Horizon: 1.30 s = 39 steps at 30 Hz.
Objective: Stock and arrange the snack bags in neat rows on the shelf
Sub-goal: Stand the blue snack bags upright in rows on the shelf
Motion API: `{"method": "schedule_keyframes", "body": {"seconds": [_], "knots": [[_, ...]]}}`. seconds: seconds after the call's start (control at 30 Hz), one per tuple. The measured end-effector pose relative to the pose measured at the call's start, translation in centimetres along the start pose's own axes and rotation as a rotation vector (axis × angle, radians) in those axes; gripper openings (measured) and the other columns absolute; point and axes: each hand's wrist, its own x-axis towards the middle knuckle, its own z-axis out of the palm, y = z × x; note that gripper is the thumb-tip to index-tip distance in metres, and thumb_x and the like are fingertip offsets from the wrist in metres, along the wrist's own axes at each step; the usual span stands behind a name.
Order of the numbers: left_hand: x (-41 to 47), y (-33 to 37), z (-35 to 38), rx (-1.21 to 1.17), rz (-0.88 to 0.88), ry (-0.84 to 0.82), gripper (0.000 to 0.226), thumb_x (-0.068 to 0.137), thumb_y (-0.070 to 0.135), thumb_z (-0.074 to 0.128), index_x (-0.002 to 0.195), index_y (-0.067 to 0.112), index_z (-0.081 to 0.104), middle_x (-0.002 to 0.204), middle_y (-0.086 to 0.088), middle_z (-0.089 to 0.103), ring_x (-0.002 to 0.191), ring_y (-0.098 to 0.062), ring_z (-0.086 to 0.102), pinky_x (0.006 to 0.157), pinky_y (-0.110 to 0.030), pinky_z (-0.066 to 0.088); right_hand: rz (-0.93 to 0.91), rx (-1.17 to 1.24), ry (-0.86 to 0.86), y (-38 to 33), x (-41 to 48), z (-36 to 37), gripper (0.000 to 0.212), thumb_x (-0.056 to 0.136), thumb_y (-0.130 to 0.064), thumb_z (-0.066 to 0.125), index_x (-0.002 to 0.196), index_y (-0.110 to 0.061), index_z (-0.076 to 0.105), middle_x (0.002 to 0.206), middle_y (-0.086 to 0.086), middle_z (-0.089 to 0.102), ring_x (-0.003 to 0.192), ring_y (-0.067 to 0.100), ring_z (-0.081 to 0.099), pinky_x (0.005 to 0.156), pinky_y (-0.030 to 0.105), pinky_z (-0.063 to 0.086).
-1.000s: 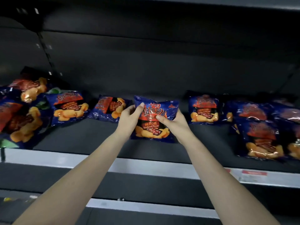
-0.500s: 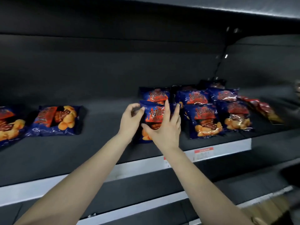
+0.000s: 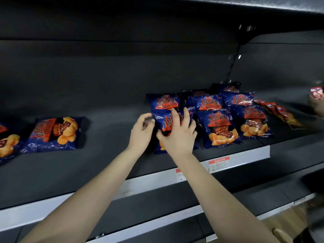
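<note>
The snack bag point(image 3: 168, 120) is glossy dark blue foil with a red-orange flame panel, bold outlined characters and orange puffs printed low on its front. It sits on the shelf point(image 3: 105, 155), up and to the left of the red price tag point(image 3: 219, 159), propped against another bag behind it. The right hand point(image 3: 178, 137) lies over its face, fingers spread and fairly straight. The left hand point(image 3: 142, 132) has curled fingertips pressed together, pinching the bag's left edge. Directly above the tag, matching bags point(image 3: 220, 128) stand in two rows, just beside the held one. Far left of the tag a loose bag point(image 3: 54, 134) lies flat, turned sideways
</note>
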Motion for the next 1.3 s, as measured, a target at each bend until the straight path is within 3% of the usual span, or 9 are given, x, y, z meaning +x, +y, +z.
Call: {"method": "schedule_keyframes", "body": {"seconds": [0.1,0.23,0.3,0.57,0.73,0.93,1.07,1.23,1.3], "knots": [[0.4,-0.3,-0.6,0.367,0.099,0.065,0.034,0.096,0.014,0.043,0.128,0.016,0.053,0.129,-0.003,0.056,0.122,-0.019,0.048,0.098,-0.019,0.032,-0.012,-0.01,0.016,0.6,0.9,0.5,0.082,0.078,-0.052,0.062,0.148,-0.03,0.025,0.158,0.005,0.013,0.137,0.04,0.021,0.103,0.053,0.029],[1.1,-1.7,-0.9,0.998,-0.003,-0.109,0.053,0.095,0.022,0.038,0.146,0.016,0.028,0.155,-0.012,0.022,0.141,-0.036,0.017,0.116,-0.042,0.013,-0.007,-0.016,-0.034,0.8,2.1,1.2,0.081,0.079,-0.05,0.061,0.148,-0.029,0.024,0.157,0.006,0.014,0.136,0.04,0.022,0.105,0.053,0.027],[0.8,-2.7,-0.6,1.14,-0.049,-0.217,0.054,0.096,0.027,0.034,0.149,0.02,0.022,0.158,-0.009,0.011,0.143,-0.037,0.007,0.117,-0.049,0.005,0.005,-0.019,-0.057,0.8,2.6,1.7,0.082,0.08,-0.05,0.06,0.149,-0.027,0.021,0.157,0.006,0.015,0.135,0.039,0.022,0.105,0.053,0.027],[1.5,-3.7,-1.3,1.107,0.033,-0.098,0.043,0.098,0.032,0.032,0.14,0.025,0.04,0.151,-0.002,0.032,0.14,-0.03,0.023,0.117,-0.047,0.007,0.001,-0.061,-0.027,0.6,4.9,3.1,0.077,0.087,-0.05,0.05,0.151,-0.027,0.015,0.159,0.007,0.011,0.14,0.043,0.013,0.108,0.056,0.021],[1.4,-4.0,-1.1,1.116,0.06,-0.098,0.042,0.098,0.033,0.032,0.139,0.025,0.041,0.15,0.0,0.033,0.14,-0.025,0.024,0.117,-0.044,0.007,-0.008,-0.093,-0.102,1.3,5.2,4.5,0.078,0.089,-0.065,0.037,0.152,-0.03,0.006,0.161,0.006,-0.004,0.144,0.042,-0.007,0.113,0.057,0.007],[1.4,-4.0,-0.8,1.116,0.086,-0.098,0.041,0.098,0.033,0.033,0.137,0.024,0.044,0.15,0.001,0.034,0.139,-0.023,0.025,0.117,-0.042,0.007,-0.026,-0.131,-0.158,1.5,5.8,4.5,0.082,0.088,-0.07,0.031,0.152,-0.032,-0.001,0.16,0.005,-0.012,0.144,0.04,-0.013,0.113,0.058,0.003],[1.3,-3.8,-0.9,1.094,0.081,-0.09,0.04,0.098,0.032,0.034,0.136,0.024,0.045,0.149,0.002,0.035,0.138,-0.023,0.027,0.117,-0.042,0.008,-0.015,-0.114,-0.122,1.5,5.5,4.6,0.078,0.089,-0.065,0.038,0.152,-0.031,0.007,0.161,0.004,-0.003,0.144,0.04,-0.002,0.11,0.057,0.016],[1.3,-3.8,-0.9,1.078,0.068,-0.096,0.041,0.098,0.032,0.034,0.136,0.024,0.044,0.148,0.001,0.037,0.138,-0.024,0.027,0.117,-0.043,0.008,-0.046,-0.041,0.062,1.5,5.4,5.0,0.064,0.083,-0.045,0.059,0.14,-0.022,0.042,0.152,0.01,0.032,0.13,0.045,0.035,0.093,0.059,0.037],[1.4,-3.8,-0.9,1.067,0.07,-0.092,0.041,0.098,0.032,0.034,0.136,0.024,0.045,0.148,0.002,0.036,0.138,-0.024,0.027,0.117,-0.042,0.008,-0.075,-0.01,0.166,1.8,5.6,5.0,0.059,0.08,-0.039,0.065,0.133,-0.021,0.047,0.146,0.011,0.041,0.125,0.045,0.042,0.089,0.059,0.041]]}}
